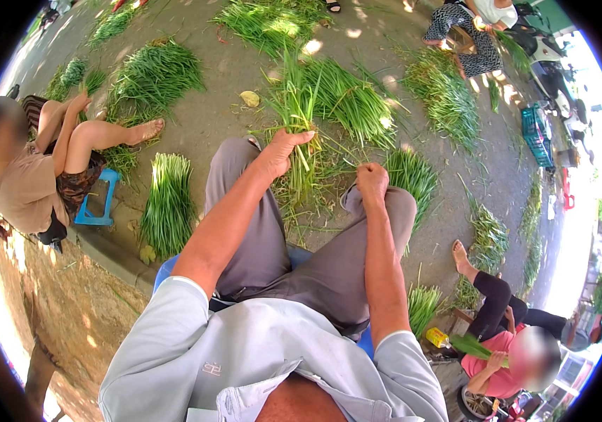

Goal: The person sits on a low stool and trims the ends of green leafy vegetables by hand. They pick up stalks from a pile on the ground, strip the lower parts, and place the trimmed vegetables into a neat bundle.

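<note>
My left hand (pixel 282 150) grips the base of a loose bunch of long green leafy stalks (pixel 293 100), its thumb pointing right across them. Their leaves spread away from me over the ground. To the right, above my knee, my right hand (pixel 372 179) is closed in a fist; a few thin blades poke out by its fingers. Between my knees lies a heap of loose stalks and trimmings (pixel 306 195). A large pile of green stalks (pixel 351 100) lies just beyond it. An evenly stacked bundle with pale ends (pixel 166 205) rests left of my left leg.
More green piles lie at the far left (pixel 158 74), far right (pixel 443 97) and by my right knee (pixel 411 176). A person sits near a blue plastic stool (pixel 98 200) at left; others sit at right. A teal crate (pixel 537 137) and parked scooters stand farther right.
</note>
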The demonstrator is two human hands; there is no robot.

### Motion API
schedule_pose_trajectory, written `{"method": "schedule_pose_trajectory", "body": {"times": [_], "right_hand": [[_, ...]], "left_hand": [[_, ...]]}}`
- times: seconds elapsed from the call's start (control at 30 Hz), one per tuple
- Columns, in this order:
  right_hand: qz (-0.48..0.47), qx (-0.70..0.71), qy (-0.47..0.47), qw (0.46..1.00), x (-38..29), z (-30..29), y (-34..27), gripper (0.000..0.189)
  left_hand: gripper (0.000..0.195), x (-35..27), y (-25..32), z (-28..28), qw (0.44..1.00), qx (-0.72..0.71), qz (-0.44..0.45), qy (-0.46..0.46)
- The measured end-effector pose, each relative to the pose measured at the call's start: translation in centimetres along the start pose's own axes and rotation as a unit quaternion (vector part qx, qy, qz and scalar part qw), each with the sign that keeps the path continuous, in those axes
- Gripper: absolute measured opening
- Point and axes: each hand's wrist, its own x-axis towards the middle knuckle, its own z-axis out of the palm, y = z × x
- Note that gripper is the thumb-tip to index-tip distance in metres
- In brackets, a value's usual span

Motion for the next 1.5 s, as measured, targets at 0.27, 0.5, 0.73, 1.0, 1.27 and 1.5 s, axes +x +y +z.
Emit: {"method": "schedule_pose_trajectory", "body": {"times": [0.27, 0.5, 0.73, 1.0, 1.27, 1.5], "right_hand": [[-0.187, -0.326, 0.19, 0.907, 1.5, 3.1, 6.4, 0.025], [-0.128, -0.232, -0.156, 0.952, -1.8, -0.8, -1.0, 0.033], [-0.256, 0.051, -0.055, 0.964, -3.8, -0.5, -3.9, 0.023], [-0.147, 0.329, -0.178, 0.916, -6.5, -1.6, -7.4, 0.014], [-0.15, 0.284, -0.187, 0.928, -6.2, -0.7, -7.6, 0.013], [-0.173, 0.225, -0.144, 0.948, -5.8, -0.4, -7.1, 0.012]], "left_hand": [[0.026, -0.4, 0.9, 1.0, 0.999, -0.029, 0.034, -0.002], [0.023, -0.9, 1.5, 0.5, 0.997, -0.047, 0.056, 0.007], [0.022, -0.8, 0.9, 0.7, 0.999, -0.015, 0.015, -0.034], [0.017, -0.1, -0.3, 0.9, 1.0, 0.018, 0.0, -0.012], [0.016, 0.8, -2.2, 0.3, 0.995, 0.075, -0.039, -0.048], [0.017, 1.0, -2.1, 0.3, 0.998, 0.043, -0.023, -0.036]]}}
